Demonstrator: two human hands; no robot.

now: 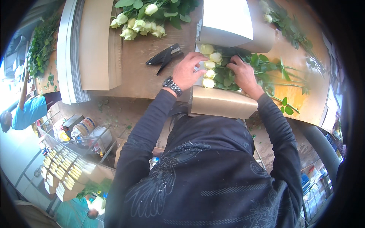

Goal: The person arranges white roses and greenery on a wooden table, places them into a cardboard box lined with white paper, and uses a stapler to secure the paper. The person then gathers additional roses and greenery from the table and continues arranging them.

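Strong light bleaches the left edge and the white sheet [227, 18], and glare glows orange on the wooden table [318, 93] at right. Fisheye curvature bends straight edges toward a black rim, where details turn hazy.

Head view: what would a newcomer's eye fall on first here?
Probably the column of pale roses, bright against green leaves, between the left hand and the right hand. Next, perhaps, the black stapler on the wooden table, to the left of that left hand, and the bunch of white roses near the picture's top edge.
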